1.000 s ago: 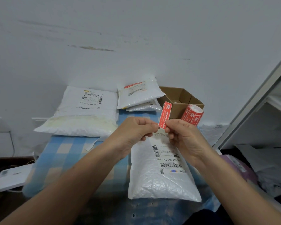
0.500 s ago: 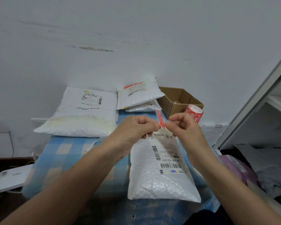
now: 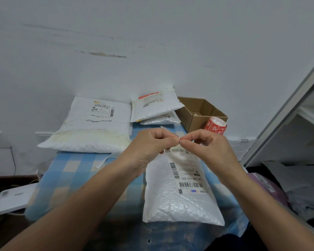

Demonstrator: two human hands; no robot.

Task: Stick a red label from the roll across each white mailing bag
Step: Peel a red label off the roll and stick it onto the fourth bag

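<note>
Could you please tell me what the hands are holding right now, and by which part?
The left hand and right hand pinch a thin strip where their fingertips meet. Only a white sliver of it shows, so which part cannot be told.

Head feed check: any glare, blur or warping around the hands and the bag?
Head view: soft, even light, no glare on the crinkled white plastic mailing bag, its barcodes sharp; left hand and right hand in focus, but the thin label they pinch shows only as a white sliver; wide-angle warping leans the white shelf frame at right.
</note>
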